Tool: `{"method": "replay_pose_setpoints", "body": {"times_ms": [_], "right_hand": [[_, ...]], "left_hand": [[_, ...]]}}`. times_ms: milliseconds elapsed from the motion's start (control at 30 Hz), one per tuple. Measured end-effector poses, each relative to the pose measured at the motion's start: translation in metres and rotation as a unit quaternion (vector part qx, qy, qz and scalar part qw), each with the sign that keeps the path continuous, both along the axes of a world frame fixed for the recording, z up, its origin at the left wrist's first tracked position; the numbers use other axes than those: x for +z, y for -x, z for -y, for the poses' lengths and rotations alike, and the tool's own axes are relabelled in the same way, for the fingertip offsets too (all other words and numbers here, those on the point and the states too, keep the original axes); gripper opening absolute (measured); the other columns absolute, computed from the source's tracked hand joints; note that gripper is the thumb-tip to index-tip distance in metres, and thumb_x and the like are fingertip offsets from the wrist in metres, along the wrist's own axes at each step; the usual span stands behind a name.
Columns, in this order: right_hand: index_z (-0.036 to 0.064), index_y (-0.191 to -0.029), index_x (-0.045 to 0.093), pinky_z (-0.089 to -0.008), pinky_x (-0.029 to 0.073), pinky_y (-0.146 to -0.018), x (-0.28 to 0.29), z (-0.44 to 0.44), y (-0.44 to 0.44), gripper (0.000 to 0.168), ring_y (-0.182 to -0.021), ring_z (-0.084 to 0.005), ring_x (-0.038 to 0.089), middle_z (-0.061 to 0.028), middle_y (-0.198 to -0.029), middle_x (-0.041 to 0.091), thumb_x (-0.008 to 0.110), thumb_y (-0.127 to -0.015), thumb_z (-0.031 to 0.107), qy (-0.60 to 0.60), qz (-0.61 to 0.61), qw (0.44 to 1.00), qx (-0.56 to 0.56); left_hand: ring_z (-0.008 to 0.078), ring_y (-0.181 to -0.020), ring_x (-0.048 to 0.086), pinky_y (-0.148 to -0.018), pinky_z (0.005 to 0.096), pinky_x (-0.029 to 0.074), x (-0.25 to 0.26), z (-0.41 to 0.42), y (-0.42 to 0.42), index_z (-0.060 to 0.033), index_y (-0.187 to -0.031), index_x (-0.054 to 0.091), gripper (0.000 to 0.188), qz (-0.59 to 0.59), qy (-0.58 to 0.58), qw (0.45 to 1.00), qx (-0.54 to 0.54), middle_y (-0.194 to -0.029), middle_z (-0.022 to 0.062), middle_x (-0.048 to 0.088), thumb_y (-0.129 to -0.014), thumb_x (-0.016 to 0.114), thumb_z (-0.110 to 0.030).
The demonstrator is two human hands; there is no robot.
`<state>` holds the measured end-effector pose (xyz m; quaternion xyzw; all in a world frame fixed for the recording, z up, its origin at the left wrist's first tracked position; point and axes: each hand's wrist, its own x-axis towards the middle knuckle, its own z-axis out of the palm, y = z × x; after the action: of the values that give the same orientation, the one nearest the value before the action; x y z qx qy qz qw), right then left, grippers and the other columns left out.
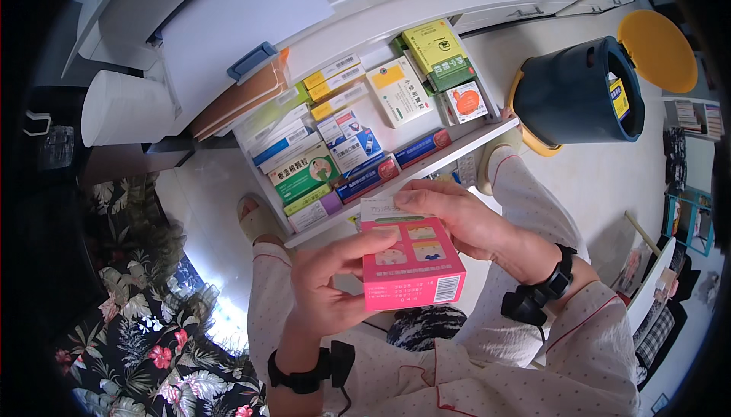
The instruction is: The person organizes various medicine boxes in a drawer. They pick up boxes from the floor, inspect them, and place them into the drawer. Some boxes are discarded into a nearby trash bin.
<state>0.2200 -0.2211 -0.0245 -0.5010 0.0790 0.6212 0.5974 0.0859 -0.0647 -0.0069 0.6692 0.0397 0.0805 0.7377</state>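
A pink medicine carton (411, 263) with small pictures and a barcode is held above my lap. My left hand (337, 280) grips its left side, the thumb lying on the upper face. My right hand (457, 217) holds the far right corner, with its thumb on the white printed part. Just beyond is an open white drawer (485, 131) of medicine boxes. In it lie a green-and-white box (302, 171), a white box with a yellow patch (400, 91), a yellow-green box (437, 54), a white box with an orange picture (466, 103) and blue-and-red boxes (422, 147).
A dark blue bin (571, 91) with a raised yellow lid (657, 51) stands right of the drawer, a yellow-and-blue packet (618, 99) inside. At left are a white round container (128, 108) and floral fabric (154, 325). Blister packs (467, 171) show beyond my right hand.
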Motion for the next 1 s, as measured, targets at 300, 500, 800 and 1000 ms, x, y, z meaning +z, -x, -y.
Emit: {"method": "replay_pose_setpoints", "body": {"times_ms": [300,500,800,1000], "right_hand": [[0.000,-0.102,0.059,-0.0197,0.033,-0.034,-0.0011,-0.0002,0.0015,0.036,-0.038,-0.0058,0.044,-0.0003,-0.058,0.053,0.057,-0.092,0.035,0.009,0.004,1.000,0.002],[0.000,-0.103,0.059,-0.0198,0.033,-0.034,-0.0004,-0.0012,0.0023,0.037,-0.038,-0.0061,0.044,-0.0002,-0.058,0.053,0.057,-0.092,0.036,0.016,0.007,1.000,0.003],[0.000,-0.104,0.060,-0.0200,0.033,-0.034,-0.0027,-0.0027,0.0045,0.038,-0.038,-0.0062,0.044,-0.0003,-0.057,0.053,0.057,-0.092,0.035,0.021,0.003,1.000,-0.001],[-0.001,-0.104,0.060,-0.0202,0.033,-0.034,-0.0046,-0.0022,0.0050,0.038,-0.037,-0.0063,0.044,-0.0003,-0.056,0.052,0.058,-0.092,0.034,0.013,-0.003,1.000,-0.004]], "left_hand": [[0.0202,-0.088,0.070,-0.069,0.0277,0.060,-0.0055,0.0018,0.0001,0.0003,-0.114,0.062,0.051,0.008,0.004,1.000,0.003,-0.104,0.0160,0.068,-0.067,0.083,-0.004],[0.0198,-0.086,0.070,-0.067,0.0269,0.060,-0.0047,0.0015,-0.0009,-0.0002,-0.113,0.063,0.050,0.010,0.002,1.000,0.005,-0.102,0.0163,0.069,-0.067,0.083,-0.004],[0.0185,-0.085,0.070,-0.067,0.0252,0.059,-0.0030,-0.0002,-0.0006,0.0003,-0.113,0.063,0.049,0.012,-0.005,1.000,0.001,-0.102,0.0158,0.069,-0.068,0.082,-0.001],[0.0178,-0.085,0.070,-0.067,0.0249,0.059,-0.0028,0.0015,0.0000,0.0001,-0.113,0.063,0.048,0.006,0.003,1.000,0.004,-0.103,0.0155,0.069,-0.068,0.081,-0.001]]}}
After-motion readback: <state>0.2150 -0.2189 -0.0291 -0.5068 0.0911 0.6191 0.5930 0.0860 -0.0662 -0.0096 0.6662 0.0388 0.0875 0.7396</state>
